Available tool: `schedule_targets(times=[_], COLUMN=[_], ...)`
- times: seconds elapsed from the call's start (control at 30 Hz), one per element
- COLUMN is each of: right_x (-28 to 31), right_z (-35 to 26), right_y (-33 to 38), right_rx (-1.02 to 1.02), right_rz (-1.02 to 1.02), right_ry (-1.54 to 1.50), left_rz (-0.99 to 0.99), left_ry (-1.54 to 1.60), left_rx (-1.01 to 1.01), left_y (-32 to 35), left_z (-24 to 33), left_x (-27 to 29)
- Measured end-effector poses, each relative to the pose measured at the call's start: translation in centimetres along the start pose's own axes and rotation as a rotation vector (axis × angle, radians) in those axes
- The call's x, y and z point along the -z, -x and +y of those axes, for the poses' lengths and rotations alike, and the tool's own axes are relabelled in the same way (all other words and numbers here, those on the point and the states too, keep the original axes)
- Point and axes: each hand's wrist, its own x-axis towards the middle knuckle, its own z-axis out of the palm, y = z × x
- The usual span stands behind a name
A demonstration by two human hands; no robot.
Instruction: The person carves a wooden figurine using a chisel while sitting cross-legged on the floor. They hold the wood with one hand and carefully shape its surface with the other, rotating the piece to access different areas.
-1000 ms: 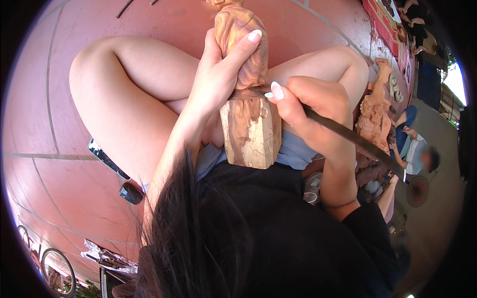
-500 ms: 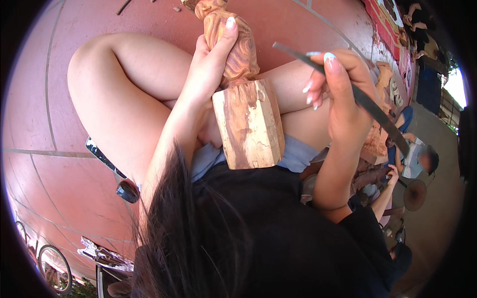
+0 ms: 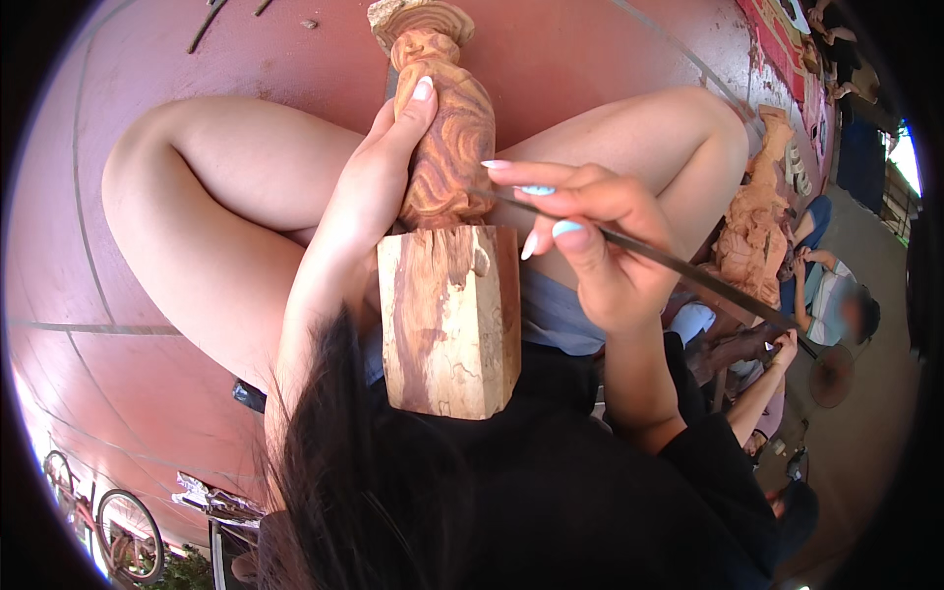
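A reddish wood carving with swirling grain lies between my bent legs, its flared top away from me. Its lower end is a rough, many-sided wooden block with bark-brown and pale patches, resting against my lap. My left hand is wrapped round the carved body from the left, thumb on top. In my right hand is a long, slim, dark metal tool like a file, pinched between thumb and fingers. Its narrow tip reaches the carving's right side just above the block; whether it touches I cannot tell.
Red tiled floor surrounds me, with dark sticks at the far left. To the right lies a larger reddish wood carving. Other people sit beyond it, near a round stool-like thing. A bicycle stands at lower left.
My right hand has come left and toward me, bringing the tool's tip from the air to the carving's side. The carving, with my left hand on it, sits lower and slightly left in view.
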Motion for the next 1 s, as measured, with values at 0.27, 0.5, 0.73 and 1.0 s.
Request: schedule_targets(times=[0.27, 0.5, 0.73, 1.0], right_x=[1.3, 1.0, 2.2, 0.5], right_z=[0.4, 0.4, 1.6, 0.2], right_y=[-0.6, -1.0, -0.7, -1.2], right_rx=[0.18, 0.312, 0.321, 0.25], right_rz=[-0.285, -0.338, -0.13, -0.304], right_ry=[0.346, 0.505, 0.405, 0.463], left_rz=[0.009, 0.01, -0.026, -0.046], left_ry=[0.007, -0.006, -0.001, 0.011], left_rx=[0.036, 0.029, 0.008, 0.025], left_y=[-0.2, -0.3, -0.6, -0.3], left_z=[0.0, -0.1, -0.6, -0.3], left_x=[-0.2, 0.0, 0.3, 0.4])
